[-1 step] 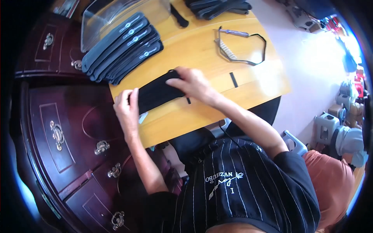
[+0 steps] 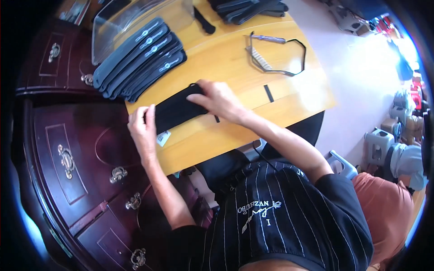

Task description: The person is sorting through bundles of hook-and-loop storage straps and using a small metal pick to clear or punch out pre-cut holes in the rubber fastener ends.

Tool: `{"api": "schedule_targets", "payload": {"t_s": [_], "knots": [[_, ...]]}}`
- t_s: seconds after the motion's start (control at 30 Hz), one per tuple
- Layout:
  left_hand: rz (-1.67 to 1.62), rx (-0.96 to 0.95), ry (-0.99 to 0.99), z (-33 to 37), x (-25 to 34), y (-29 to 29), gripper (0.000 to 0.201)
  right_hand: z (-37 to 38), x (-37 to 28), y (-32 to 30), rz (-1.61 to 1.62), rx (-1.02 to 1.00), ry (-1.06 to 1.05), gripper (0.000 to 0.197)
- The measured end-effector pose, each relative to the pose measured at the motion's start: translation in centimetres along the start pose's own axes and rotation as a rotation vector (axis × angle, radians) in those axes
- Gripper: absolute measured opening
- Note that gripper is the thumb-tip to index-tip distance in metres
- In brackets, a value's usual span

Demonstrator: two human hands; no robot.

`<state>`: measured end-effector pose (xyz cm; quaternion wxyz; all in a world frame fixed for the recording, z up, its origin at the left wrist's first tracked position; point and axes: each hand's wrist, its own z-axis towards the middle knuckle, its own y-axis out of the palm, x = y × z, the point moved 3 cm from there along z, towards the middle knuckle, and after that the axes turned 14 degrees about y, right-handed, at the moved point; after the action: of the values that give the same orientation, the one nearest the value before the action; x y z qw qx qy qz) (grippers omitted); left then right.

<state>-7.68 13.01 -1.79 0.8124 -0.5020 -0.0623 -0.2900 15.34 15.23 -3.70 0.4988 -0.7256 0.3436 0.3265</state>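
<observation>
A long, flat black cloth piece [image 2: 178, 108] stretches between both hands over the near left of the wooden table. My left hand [image 2: 142, 128] pinches its left end, thumb toward the cloth. At the other end, my right hand [image 2: 221, 100] grips it with the thumb on top and the fingers partly hidden. A small dark loop shows at the top right corner of the cloth. Below its left end lies a small white tag [image 2: 163, 138] with dark print. Beyond the cloth is an overlapping stack of several dark grey strips [image 2: 135, 67] with white printing.
A clear plastic bin [image 2: 100, 34] stands behind the stack. On the table [image 2: 235, 131] lie a black strap [image 2: 205, 20], more dark strips [image 2: 248, 10], a thin screwdriver-like tool [image 2: 270, 39] and a bent black band [image 2: 304, 56]. Dark wooden drawers [image 2: 68, 153] flank the left. Someone in reddish clothing [image 2: 384, 212] is at right.
My hands and the black cloth have shifted slightly left and down. More of the white tag shows under the cloth. The whole view has moved a little.
</observation>
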Motion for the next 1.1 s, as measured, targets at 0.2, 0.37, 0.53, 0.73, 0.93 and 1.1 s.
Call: {"api": "schedule_targets", "payload": {"t_s": [0.2,0.37,0.53,0.73,0.93,1.1], "knots": [[0.105,-0.052,0.101,-0.3,-4.9,1.0,0.020,-0.7,-0.1,-2.7,-0.045,0.166,-0.128,0.026],[0.354,0.008,0.135,0.1,-3.2,0.1,0.020,-3.7,4.5,-13.4,-0.196,0.489,-0.055,0.015],[0.272,0.093,0.225,1.2,-0.2,-0.2,0.013,-6.7,7.9,-20.9,-0.349,0.598,0.164,0.021],[-0.121,0.010,0.164,4.1,8.1,4.5,0.006,-6.3,10.5,-19.6,-0.543,0.487,-0.096,0.024],[-0.267,-0.297,0.459,8.0,19.4,11.9,0.039,-5.9,11.3,-20.8,-0.479,0.374,-0.111,0.015],[-0.464,-0.259,0.469,8.3,23.1,14.7,0.042,-7.8,7.9,-21.6,-0.415,0.376,-0.265,0.012]]}}
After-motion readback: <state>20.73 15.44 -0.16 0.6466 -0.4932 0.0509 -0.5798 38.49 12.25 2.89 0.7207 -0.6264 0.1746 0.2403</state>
